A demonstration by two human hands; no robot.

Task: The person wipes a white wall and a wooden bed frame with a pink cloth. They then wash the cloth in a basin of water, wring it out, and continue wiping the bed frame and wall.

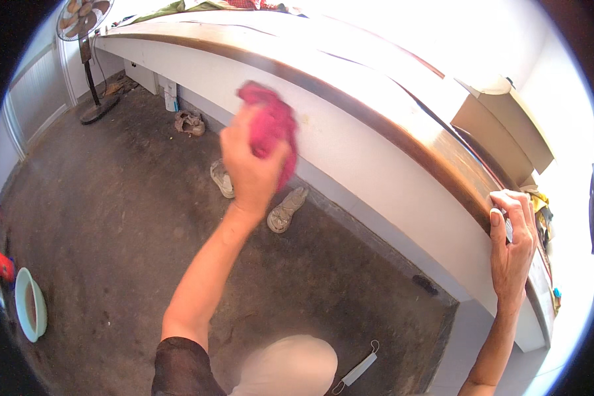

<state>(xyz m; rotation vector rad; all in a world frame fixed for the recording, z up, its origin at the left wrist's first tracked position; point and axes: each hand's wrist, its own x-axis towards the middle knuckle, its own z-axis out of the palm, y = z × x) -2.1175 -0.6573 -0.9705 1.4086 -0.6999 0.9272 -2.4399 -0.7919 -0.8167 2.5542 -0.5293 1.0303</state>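
My left hand (249, 162) is closed around a crumpled crimson cloth (274, 125), which is slightly blurred. Hand and cloth are in front of the white side panel (350, 145) of a long counter; whether the cloth touches the panel I cannot tell. Along the counter's top runs a brown wooden edge (402, 125). Over at the right, my right hand (513, 231) has its fingers curled over that edge, thumb toward the front. A small whitish patch shows between thumb and fingers, too little to name.
Shoes (288, 210) lie on the dark floor below the panel. A standing fan (86, 59) is at the far left, a pale green basin (31, 305) at the near left. An open cardboard box (501, 132) stands on the counter. A face mask (360, 369) lies near my knee.
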